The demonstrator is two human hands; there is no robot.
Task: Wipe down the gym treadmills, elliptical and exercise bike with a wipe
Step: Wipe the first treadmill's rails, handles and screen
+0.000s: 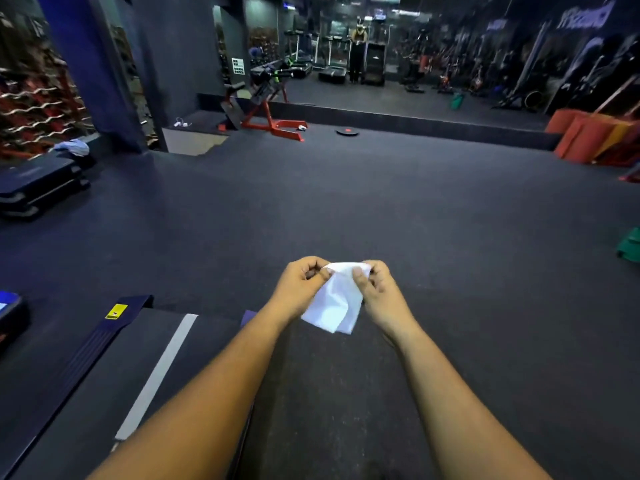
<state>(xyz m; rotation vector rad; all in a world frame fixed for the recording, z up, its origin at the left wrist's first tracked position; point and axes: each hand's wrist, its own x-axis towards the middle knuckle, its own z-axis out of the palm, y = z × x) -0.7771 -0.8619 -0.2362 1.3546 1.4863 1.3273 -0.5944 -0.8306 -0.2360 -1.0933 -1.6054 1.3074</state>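
A white wipe (334, 301) hangs in front of me, pinched at its top edge by both hands. My left hand (300, 289) holds the left corner with curled fingers, and my right hand (379, 291) pinches the right corner between thumb and fingers. Below my forearms lies a treadmill deck (104, 368) with a dark belt, a white stripe and a blue side rail with a yellow sticker. The treadmill's console is out of view.
Dark rubber gym floor (346, 209) stretches ahead. A red bench frame (273, 123) stands at the back left, stacked step platforms (38, 188) at the left, orange pads (588, 136) at the right. A mirror wall at the back reflects treadmills.
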